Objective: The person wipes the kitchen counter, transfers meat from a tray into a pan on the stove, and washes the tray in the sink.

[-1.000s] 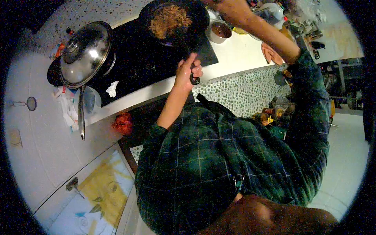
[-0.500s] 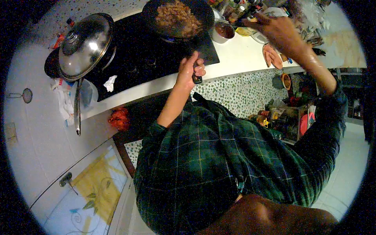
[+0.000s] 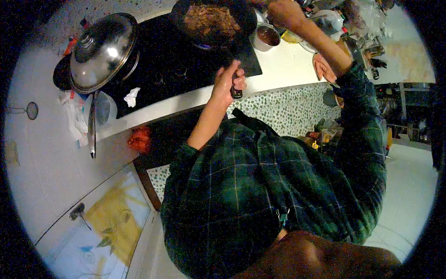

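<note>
My left hand (image 3: 228, 83) is wrapped round the black handle (image 3: 237, 93) of a frying pan, thumb along the top. The dark pan (image 3: 244, 29) sits on the black cooktop with browned, chopped food (image 3: 211, 22) in it, seemingly minced meat. My right hand (image 3: 284, 13) is at the top edge, just right of the pan. Its fingers look closed, but they are blurred and partly dark; a dark shape beside them could be a utensil's handle. Below that hand stands a small white pot (image 3: 267, 38) with reddish-brown contents.
A wok with a domed metal lid (image 3: 104, 51) stands on the left of the cooktop (image 3: 162, 69), its long handle (image 3: 93, 130) overhanging the counter's front edge. A crumpled white tissue (image 3: 132, 97) lies nearby. Bottles and packets (image 3: 325, 23) crowd the right counter, near a pinkish item (image 3: 323, 67).
My right hand has moved left and up, toward the pan. The food appears more spread out in the pan. My left hand stays on the handle.
</note>
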